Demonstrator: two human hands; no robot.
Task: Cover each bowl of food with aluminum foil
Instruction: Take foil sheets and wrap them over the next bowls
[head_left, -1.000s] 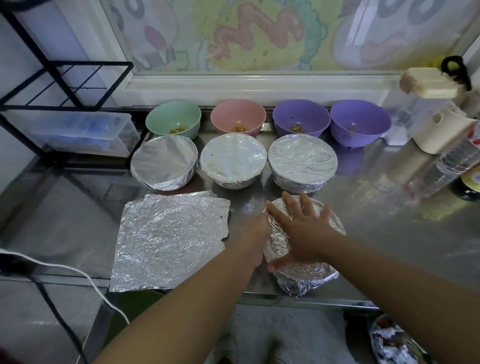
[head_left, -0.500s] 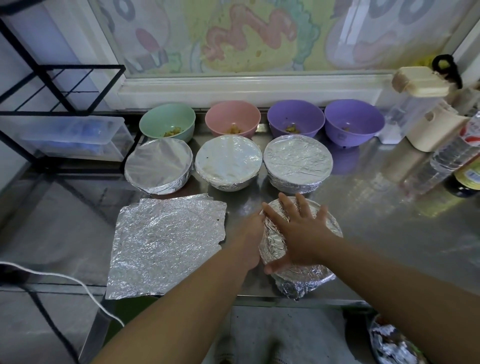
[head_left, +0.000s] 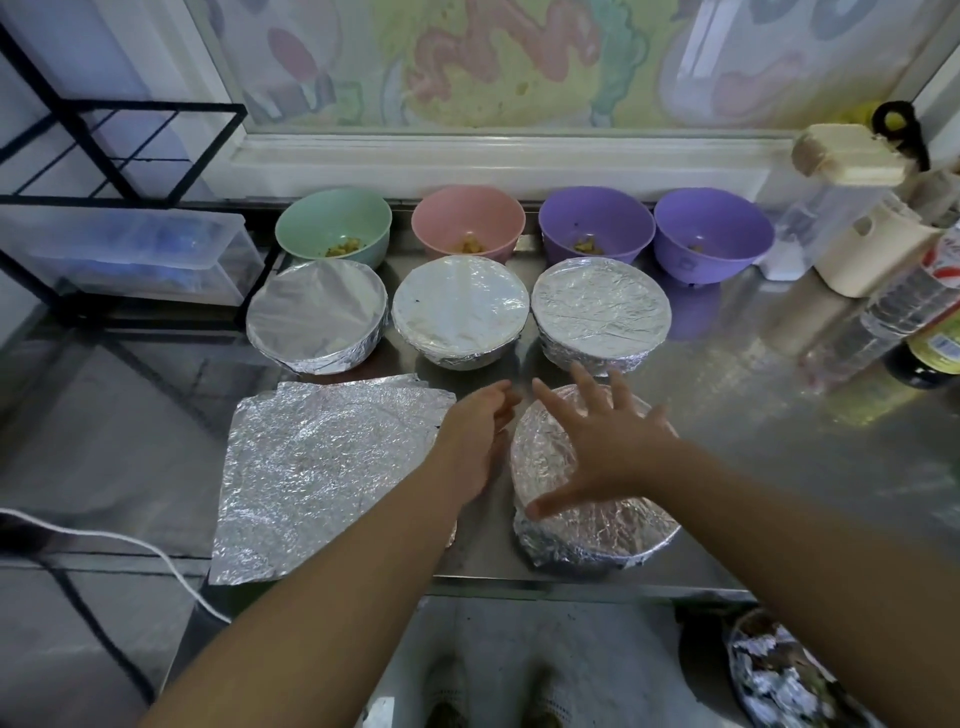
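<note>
A foil-covered bowl (head_left: 597, 525) stands near the table's front edge. My right hand (head_left: 605, 441) lies over its top with fingers spread and straight. My left hand (head_left: 475, 441) is beside the bowl's left side, fingers loosely bent, holding nothing that I can see. Three more foil-covered bowls (head_left: 318, 316) (head_left: 460, 310) (head_left: 601, 310) form a middle row. Behind them stand uncovered bowls with food: green (head_left: 333, 228), pink (head_left: 467, 222), and two purple ones (head_left: 596, 224) (head_left: 712, 234). A stack of flat foil sheets (head_left: 322, 478) lies to the left of my hands.
The steel table (head_left: 779, 467) ends just in front of the near bowl. A black wire rack (head_left: 104, 156) with a clear plastic box (head_left: 130, 254) stands at the left. Bottles and a cream container (head_left: 872, 244) crowd the right rear. A white cable (head_left: 104, 545) crosses the lower left. Crumpled foil (head_left: 789, 675) lies below right.
My right hand has lifted and spread slightly on the near bowl's foil top. My left hand has drawn a little away from the bowl's left side.
</note>
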